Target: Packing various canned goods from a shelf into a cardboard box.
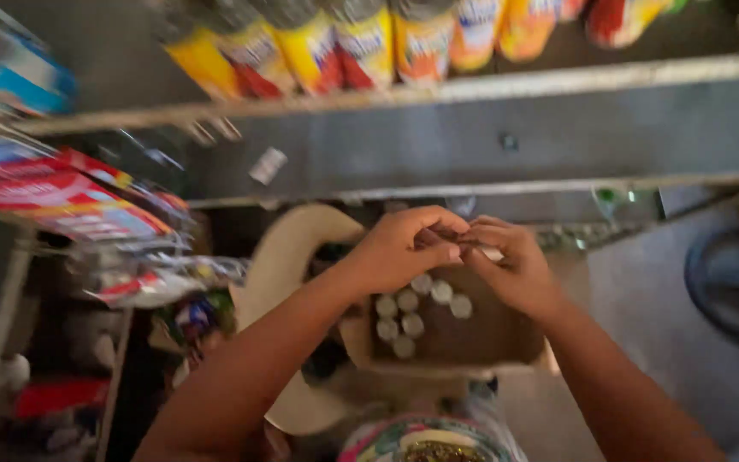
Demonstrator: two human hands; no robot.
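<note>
Honestly, much of what you see is smeared by motion: the row of yellow-and-red packets (pixel 335 47) on the upper shelf (pixel 489 85) is cut off by the top edge, and the red and white wrappers (pixel 62 192) stacked at your left blur into one another. Your forearms run out of the bottom of the view, and a round lid with a patterned rim (pixel 434 445) is cropped there too. At the far right a dark ring-shaped thing (pixel 733 287) is too blurred to name.

Your left hand (pixel 404 248) and right hand (pixel 515 269) meet fingertip to fingertip above an open cardboard box (pixel 481 334). Both are curled narrow, pinching a small thing (pixel 472 244) between them; only a pale sliver shows past the fingers of your right hand, so what it is cannot be told. It sits right at the meeting point of your thumbs and forefingers, directly over the back edge of the box.

Below your hands, inside the box, a cluster of small round white caps (pixel 412 308) stands packed together toward the left half, while the right half shows bare brown cardboard floor. The caps look smooth and matte, the box dull and soft-edged. A pale curved sheet of card or plastic (pixel 288 257) arcs behind your left wrist, beside the box.
</note>
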